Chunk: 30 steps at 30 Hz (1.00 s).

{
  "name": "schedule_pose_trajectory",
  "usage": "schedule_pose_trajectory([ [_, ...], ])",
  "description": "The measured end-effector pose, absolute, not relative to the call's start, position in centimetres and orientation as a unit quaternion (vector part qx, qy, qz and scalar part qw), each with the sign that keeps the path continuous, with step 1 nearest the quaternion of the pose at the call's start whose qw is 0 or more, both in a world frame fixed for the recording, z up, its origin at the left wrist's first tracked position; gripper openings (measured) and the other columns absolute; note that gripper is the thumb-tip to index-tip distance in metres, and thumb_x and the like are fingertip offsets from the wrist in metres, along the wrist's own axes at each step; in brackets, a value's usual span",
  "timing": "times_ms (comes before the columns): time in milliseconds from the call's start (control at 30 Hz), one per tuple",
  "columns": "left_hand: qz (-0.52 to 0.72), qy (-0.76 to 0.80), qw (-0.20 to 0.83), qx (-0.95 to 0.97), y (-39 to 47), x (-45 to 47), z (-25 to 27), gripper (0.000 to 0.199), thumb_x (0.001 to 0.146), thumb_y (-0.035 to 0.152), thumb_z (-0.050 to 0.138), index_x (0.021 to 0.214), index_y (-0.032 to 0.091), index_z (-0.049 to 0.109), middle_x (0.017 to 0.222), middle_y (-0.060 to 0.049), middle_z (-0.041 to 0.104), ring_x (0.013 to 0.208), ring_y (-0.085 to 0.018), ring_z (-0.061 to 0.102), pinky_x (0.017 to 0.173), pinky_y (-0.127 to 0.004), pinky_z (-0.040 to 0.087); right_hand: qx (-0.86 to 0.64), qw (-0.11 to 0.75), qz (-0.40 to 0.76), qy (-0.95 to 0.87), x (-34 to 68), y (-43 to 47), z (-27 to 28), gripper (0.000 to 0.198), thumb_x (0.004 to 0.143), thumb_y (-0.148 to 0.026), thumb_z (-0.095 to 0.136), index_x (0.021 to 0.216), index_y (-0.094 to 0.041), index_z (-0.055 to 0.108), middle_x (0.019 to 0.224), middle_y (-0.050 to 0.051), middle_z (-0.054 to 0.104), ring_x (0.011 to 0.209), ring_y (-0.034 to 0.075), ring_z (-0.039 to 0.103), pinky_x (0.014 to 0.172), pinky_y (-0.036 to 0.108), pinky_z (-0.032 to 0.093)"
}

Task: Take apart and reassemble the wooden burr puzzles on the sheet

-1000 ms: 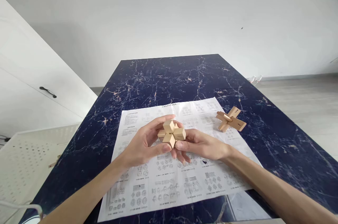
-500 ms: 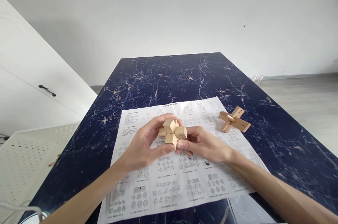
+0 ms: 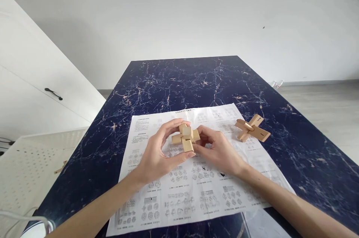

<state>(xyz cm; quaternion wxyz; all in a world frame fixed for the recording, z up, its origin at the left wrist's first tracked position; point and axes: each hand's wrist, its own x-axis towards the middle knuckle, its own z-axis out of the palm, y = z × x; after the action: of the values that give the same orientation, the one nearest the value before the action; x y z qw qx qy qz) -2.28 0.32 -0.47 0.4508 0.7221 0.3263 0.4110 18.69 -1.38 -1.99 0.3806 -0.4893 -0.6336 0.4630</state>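
A pale wooden interlocking burr puzzle (image 3: 187, 132), built of crossed square bars, is held just over the printed sheet (image 3: 157, 208). My left hand (image 3: 158, 152) grips it from the left, thumb on the near bar end and fingers behind the far one. From the right, my right hand (image 3: 217, 148) pinches the right-hand bar end between thumb and curled fingers. Part of the puzzle's underside is hidden. Off to the right, a second wooden cross-shaped puzzle (image 3: 252, 129) with dark number marks lies by the sheet's right edge.
The dark blue marbled table (image 3: 179, 85) carries the sheet. At the left stand a white perforated bin (image 3: 33, 155) with wood pieces inside and a white cabinet (image 3: 42, 66). A clear plastic piece (image 3: 263, 223) lies at the near edge; a white cable (image 3: 25, 215) runs lower left.
The puzzle has been turned in my hands, so one bar end now faces up toward me. My right hand has shifted its grip to the right-hand bar. The view has moved slightly.
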Motion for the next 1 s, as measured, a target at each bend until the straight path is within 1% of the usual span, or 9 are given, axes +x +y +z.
schedule_pose_trajectory([
  [167, 0.411, 0.326, 0.443, 0.727, 0.26, -2.26, -0.46, 0.067, 0.088, 0.021, 0.087, 0.145, 0.032, 0.056, 0.148, -0.006, 0.067, 0.138, -0.028, 0.063, 0.12, -0.048, 0.051, -0.477, 0.366, 0.456, -0.656, 19.04, -1.25, -1.75, 0.008, 0.098, -0.028, 0.062, 0.095, -0.023, 0.065, 0.082, 0.0, 0.068, 0.072, 0.016, 0.058, 0.064, 0.031, 0.043],
  [333, 0.405, 0.312, 0.459, 0.726, 0.63, -2.45, -0.47, 0.07, 0.087, 0.022, 0.088, 0.148, 0.033, 0.055, 0.15, -0.007, 0.066, 0.139, -0.03, 0.063, 0.12, -0.051, 0.051, -0.468, 0.354, 0.47, -0.659, 19.31, -1.08, -1.84, 0.004, 0.097, -0.025, 0.061, 0.095, -0.023, 0.064, 0.077, -0.001, 0.066, 0.071, 0.017, 0.058, 0.066, 0.032, 0.042],
  [500, 0.391, 0.314, 0.496, 0.709, 0.79, -2.64, -0.25, 0.069, 0.089, 0.024, 0.087, 0.149, 0.031, 0.054, 0.152, -0.009, 0.064, 0.139, -0.032, 0.062, 0.12, -0.054, 0.051, -0.463, 0.352, 0.479, -0.658, 19.35, -0.93, -2.21, 0.007, 0.098, -0.029, 0.063, 0.094, -0.023, 0.063, 0.073, -0.003, 0.062, 0.069, 0.016, 0.055, 0.065, 0.032, 0.04],
  [567, 0.386, 0.318, 0.5, 0.707, 0.76, -2.67, -0.14, 0.069, 0.089, 0.025, 0.086, 0.149, 0.031, 0.054, 0.152, -0.01, 0.064, 0.139, -0.032, 0.062, 0.121, -0.055, 0.051, -0.464, 0.354, 0.476, -0.658, 19.31, -0.9, -2.3, 0.009, 0.098, -0.03, 0.064, 0.093, -0.023, 0.063, 0.074, -0.003, 0.063, 0.069, 0.016, 0.055, 0.065, 0.032, 0.04],
  [700, 0.38, 0.331, 0.497, 0.706, 0.61, -2.56, -0.07, 0.068, 0.089, 0.026, 0.087, 0.149, 0.032, 0.055, 0.152, -0.008, 0.064, 0.138, -0.032, 0.063, 0.121, -0.055, 0.049, -0.467, 0.366, 0.457, -0.662, 19.2, -1.0, -2.21, 0.009, 0.098, -0.029, 0.061, 0.092, -0.023, 0.062, 0.074, -0.001, 0.064, 0.069, 0.017, 0.056, 0.065, 0.032, 0.041],
  [833, 0.376, 0.341, 0.504, 0.699, 0.6, -2.42, -0.09, 0.066, 0.088, 0.028, 0.087, 0.147, 0.032, 0.056, 0.149, -0.009, 0.065, 0.134, -0.032, 0.066, 0.119, -0.054, 0.051, -0.475, 0.368, 0.443, -0.666, 19.12, -1.18, -2.03, 0.008, 0.097, -0.027, 0.061, 0.091, -0.023, 0.062, 0.074, -0.001, 0.064, 0.068, 0.017, 0.057, 0.063, 0.031, 0.042],
  [933, 0.369, 0.347, 0.513, 0.693, 0.81, -2.43, -0.05, 0.063, 0.091, 0.03, 0.085, 0.147, 0.031, 0.057, 0.147, -0.009, 0.067, 0.131, -0.031, 0.068, 0.117, -0.053, 0.053, -0.482, 0.364, 0.421, -0.677, 19.21, -1.22, -2.09, 0.009, 0.098, -0.029, 0.061, 0.092, -0.023, 0.062, 0.073, -0.001, 0.064, 0.065, 0.016, 0.056, 0.062, 0.03, 0.041],
  [1000, 0.351, 0.348, 0.525, 0.693, 1.0, -2.52, -0.03, 0.058, 0.093, 0.033, 0.082, 0.146, 0.03, 0.059, 0.144, -0.009, 0.068, 0.128, -0.031, 0.069, 0.113, -0.052, 0.055, -0.483, 0.361, 0.393, -0.694, 19.37, -1.19, -2.29, 0.013, 0.1, -0.033, 0.061, 0.091, -0.023, 0.06, 0.073, -0.001, 0.064, 0.063, 0.016, 0.055, 0.061, 0.03, 0.041],
])
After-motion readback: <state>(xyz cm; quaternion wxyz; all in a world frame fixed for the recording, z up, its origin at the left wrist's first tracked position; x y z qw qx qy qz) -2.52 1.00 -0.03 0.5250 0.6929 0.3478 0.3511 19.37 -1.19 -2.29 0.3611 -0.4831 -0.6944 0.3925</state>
